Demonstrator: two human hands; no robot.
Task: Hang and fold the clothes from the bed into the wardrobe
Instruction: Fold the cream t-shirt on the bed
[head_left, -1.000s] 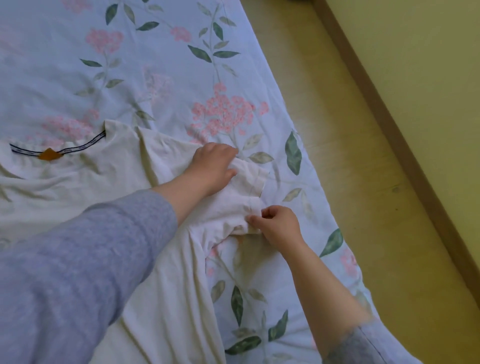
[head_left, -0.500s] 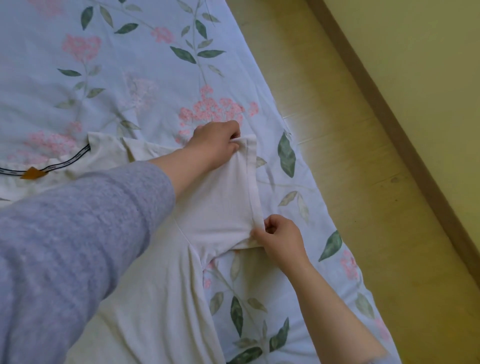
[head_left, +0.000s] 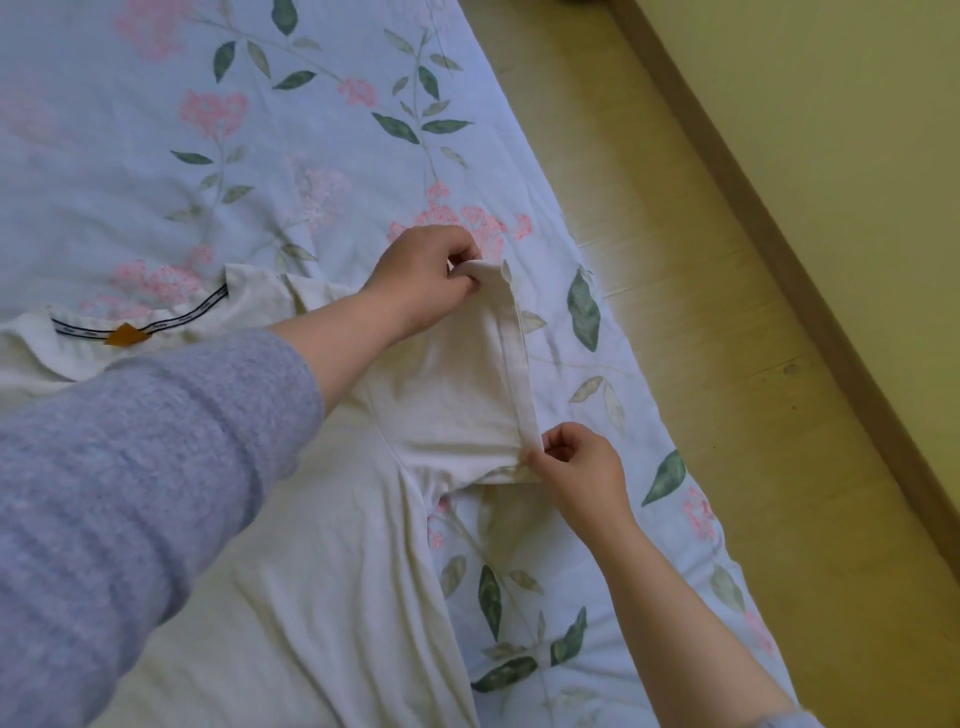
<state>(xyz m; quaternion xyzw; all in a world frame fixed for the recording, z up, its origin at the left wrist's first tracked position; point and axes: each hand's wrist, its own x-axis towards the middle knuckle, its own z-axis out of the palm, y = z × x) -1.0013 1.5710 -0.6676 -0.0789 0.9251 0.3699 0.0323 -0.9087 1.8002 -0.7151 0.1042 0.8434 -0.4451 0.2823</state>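
Observation:
A cream T-shirt lies spread on the bed, its neck with a black tape and an orange tag at the left. Its short sleeve points toward the bed's right side. My left hand pinches the far corner of the sleeve hem and lifts it slightly. My right hand pinches the near corner of the same hem by the armpit. The hem is stretched straight between both hands. My grey-sleeved left arm hides much of the shirt's chest.
The bed is covered by a pale blue sheet with pink flowers and green leaves. Its right edge runs diagonally next to a wooden floor. A brown skirting board and a yellow wall stand further right.
The crumpled sleeve has been pulled out flat. My left hand moved up to the hem's far corner and lifted it; my right hand kept its hold on the near corner.

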